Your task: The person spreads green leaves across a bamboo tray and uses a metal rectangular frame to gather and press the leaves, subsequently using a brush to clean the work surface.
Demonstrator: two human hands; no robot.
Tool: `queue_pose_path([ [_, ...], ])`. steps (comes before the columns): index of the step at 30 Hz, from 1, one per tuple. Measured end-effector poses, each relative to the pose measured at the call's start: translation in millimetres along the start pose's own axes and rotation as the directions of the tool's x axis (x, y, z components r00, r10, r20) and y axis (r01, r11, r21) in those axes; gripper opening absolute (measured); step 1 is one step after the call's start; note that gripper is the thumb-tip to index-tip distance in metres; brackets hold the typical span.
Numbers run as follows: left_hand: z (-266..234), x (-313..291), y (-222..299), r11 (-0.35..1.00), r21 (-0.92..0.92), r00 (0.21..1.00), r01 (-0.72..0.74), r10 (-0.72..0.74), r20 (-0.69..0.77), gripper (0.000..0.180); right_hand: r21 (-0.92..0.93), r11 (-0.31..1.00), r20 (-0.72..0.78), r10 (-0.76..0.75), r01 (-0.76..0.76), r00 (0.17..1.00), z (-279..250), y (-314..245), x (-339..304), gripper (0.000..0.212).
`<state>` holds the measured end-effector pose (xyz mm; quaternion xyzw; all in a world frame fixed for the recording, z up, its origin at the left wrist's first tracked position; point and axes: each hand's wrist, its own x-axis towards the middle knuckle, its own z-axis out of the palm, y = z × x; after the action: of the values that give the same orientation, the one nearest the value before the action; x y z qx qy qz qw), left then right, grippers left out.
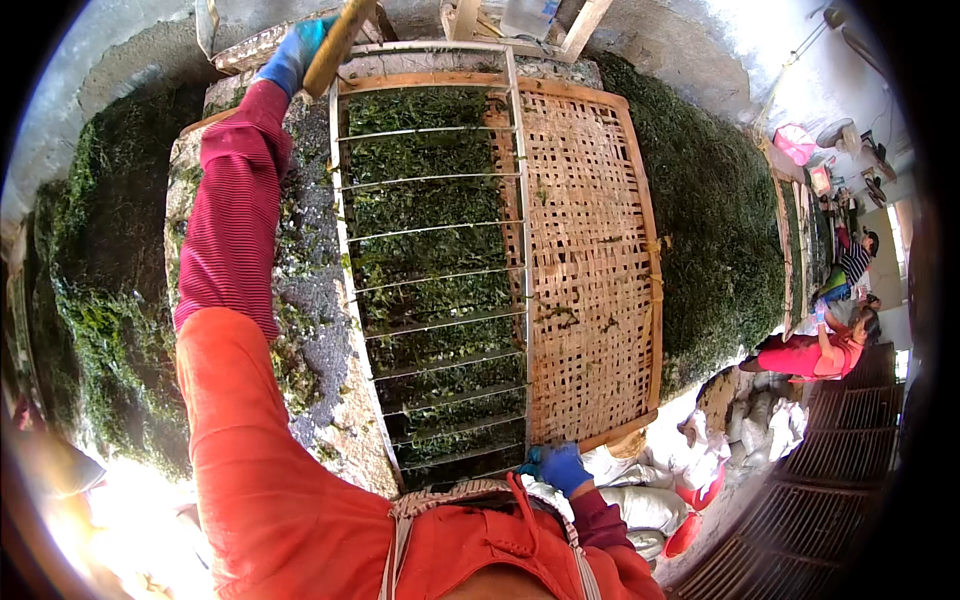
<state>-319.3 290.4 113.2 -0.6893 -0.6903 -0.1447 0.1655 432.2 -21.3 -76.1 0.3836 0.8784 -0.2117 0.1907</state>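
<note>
My left hand [296, 58], in a blue glove and slightly blurred, reaches far out and is closed on a brown wooden bar [338, 48]. My right hand [562, 468], also gloved in blue, is close to my body at the near end of the white ladder-like frame [525, 300]; its closed fingers are partly hidden. That frame, with several thin crossbars, lies over chopped dark-green leaves [430, 215]. Beside it, on the right, lies a woven bamboo tray [590, 240] with a wooden rim and a few leaf bits on its slats.
Piles of green leaves [710, 220] flank the work area, with another heap [120, 240] on the left. White sacks [650, 508] and a red basin [683, 538] lie near right. A person in red [820, 350] works farther right. Wooden slatted racks [830, 470] stand at lower right.
</note>
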Motion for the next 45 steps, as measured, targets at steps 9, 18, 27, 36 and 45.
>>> queue_pose_path([
  [9,-139,-16,17,0.998,-0.047,0.977,0.047,-0.055,-0.204,0.034,-0.127,0.982,-0.301,-0.174,0.142,0.937,49,19,-6,0.047],
  [18,-249,-90,105,0.949,-0.314,0.957,0.031,-0.118,-0.263,0.027,0.604,0.721,-0.616,0.152,0.34,0.773,-53,-21,1,0.04],
  [27,-278,-164,190,0.856,-0.507,0.979,0.099,-0.175,-0.104,0.023,0.812,0.415,-0.539,0.266,0.409,0.799,-57,-44,40,0.023],
  [36,-235,-239,282,0.908,-0.413,0.985,-0.066,0.126,0.12,0.031,0.879,0.023,-0.471,0.21,0.477,0.857,-179,-69,58,0.035],
  [45,-141,-241,361,0.822,-0.376,0.894,-0.429,0.325,-0.308,0.043,0.754,0.166,-0.656,0.239,0.636,0.716,-213,45,43,0.032],
])
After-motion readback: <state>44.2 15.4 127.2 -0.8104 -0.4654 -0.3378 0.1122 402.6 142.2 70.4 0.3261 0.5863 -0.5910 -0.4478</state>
